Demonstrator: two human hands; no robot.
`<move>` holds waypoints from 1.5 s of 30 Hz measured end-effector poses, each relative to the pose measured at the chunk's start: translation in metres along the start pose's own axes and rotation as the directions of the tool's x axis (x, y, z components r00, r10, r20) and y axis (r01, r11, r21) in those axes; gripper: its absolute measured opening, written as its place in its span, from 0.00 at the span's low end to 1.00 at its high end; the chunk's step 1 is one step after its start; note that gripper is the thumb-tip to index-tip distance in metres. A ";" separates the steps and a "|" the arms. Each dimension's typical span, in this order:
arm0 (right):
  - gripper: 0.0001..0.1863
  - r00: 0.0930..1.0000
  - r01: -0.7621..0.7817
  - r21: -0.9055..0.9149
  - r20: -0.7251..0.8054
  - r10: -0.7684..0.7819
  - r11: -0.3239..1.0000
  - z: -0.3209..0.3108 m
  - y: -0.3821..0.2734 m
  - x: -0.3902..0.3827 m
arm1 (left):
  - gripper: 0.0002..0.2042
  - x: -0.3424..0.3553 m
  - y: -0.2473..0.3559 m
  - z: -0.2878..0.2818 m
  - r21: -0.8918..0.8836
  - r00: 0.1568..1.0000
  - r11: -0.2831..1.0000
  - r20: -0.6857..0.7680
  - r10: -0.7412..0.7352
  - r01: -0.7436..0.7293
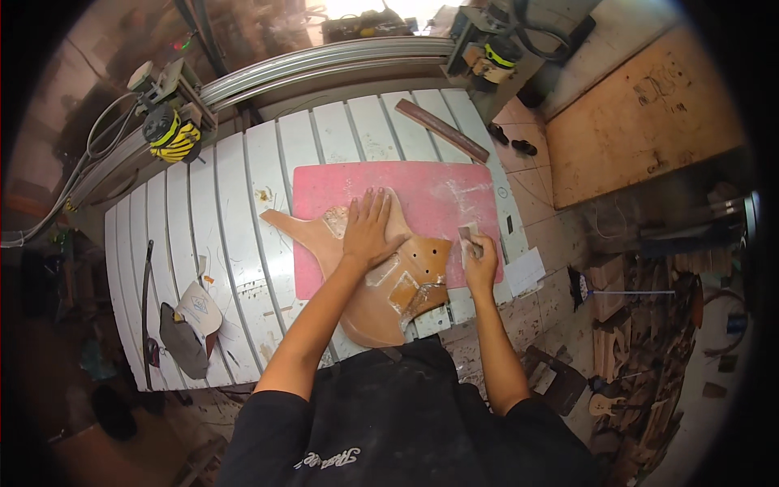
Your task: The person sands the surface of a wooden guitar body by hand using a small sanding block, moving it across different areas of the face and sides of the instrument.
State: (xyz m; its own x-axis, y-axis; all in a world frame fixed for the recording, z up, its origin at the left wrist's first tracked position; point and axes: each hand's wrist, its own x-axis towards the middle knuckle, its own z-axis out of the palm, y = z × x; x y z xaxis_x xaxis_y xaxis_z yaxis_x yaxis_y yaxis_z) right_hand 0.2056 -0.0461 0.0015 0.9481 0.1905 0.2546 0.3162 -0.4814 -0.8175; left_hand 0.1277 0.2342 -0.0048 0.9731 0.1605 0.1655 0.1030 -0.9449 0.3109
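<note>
A wooden electric guitar body lies on a pink mat, with its curved lower edge close to my waist. Pale whitish patches, routed recesses and a few small dark holes show on its face. My left hand rests flat on the upper part of the wood, fingers spread. Just right of the body, over the mat, my right hand pinches a small flat grey-and-white piece that looks like folded sandpaper. It is apart from the wood.
The mat lies on a slotted white machine bed. A brown wooden bar sits behind it; a cap and a dark grey block lie left. White paper is at the right edge. A gantry rail carries two spindle units.
</note>
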 end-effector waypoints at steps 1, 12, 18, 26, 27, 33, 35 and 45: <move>0.12 0.998 -0.050 0.018 -0.039 0.051 0.999 -0.009 0.011 -0.008 | 0.50 -0.001 0.015 0.005 -0.003 1.000 1.000 0.000 0.009 -0.009; 0.11 0.951 -0.281 0.281 -0.050 0.306 0.918 -0.007 0.002 -0.028 | 0.51 -0.076 0.114 0.044 -0.256 0.857 0.859 0.160 0.490 -0.443; 0.11 0.976 -0.211 0.199 -0.009 0.217 0.957 0.000 -0.002 -0.029 | 0.47 -0.080 0.050 -0.007 -0.168 0.986 0.982 0.131 0.103 -0.080; 0.13 0.974 0.146 -0.091 0.189 -0.127 0.985 0.003 -0.044 -0.040 | 0.41 -0.152 0.016 -0.017 -0.028 0.992 0.993 0.055 -0.115 0.117; 0.16 0.957 0.202 -0.104 0.234 -0.173 0.974 0.007 -0.044 -0.040 | 0.40 -0.153 0.014 -0.017 -0.044 0.979 0.978 0.047 -0.200 0.202; 0.19 0.944 0.230 -0.377 0.310 -0.112 0.897 0.041 -0.059 -0.059 | 0.41 -0.128 -0.001 -0.015 -0.081 0.894 0.893 -0.029 -0.447 0.444; 0.19 0.896 0.344 -0.291 0.386 -0.220 0.893 0.047 -0.073 -0.101 | 0.42 -0.119 -0.001 -0.013 -0.074 0.861 0.860 -0.028 -0.507 0.504; 0.16 0.923 0.314 -0.368 0.334 -0.190 0.875 0.039 -0.060 -0.058 | 0.48 -0.084 0.011 -0.025 -0.022 0.903 0.903 -0.013 -0.430 0.430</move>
State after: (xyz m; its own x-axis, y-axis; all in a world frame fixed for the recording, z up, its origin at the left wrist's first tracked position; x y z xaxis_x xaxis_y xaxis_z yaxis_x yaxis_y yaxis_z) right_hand 0.1307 0.0052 0.0151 0.8040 0.5532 0.2181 0.5863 -0.6765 -0.4456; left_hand 0.0417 0.2175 0.0075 0.8313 0.5550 0.0283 0.5066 -0.7777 0.3722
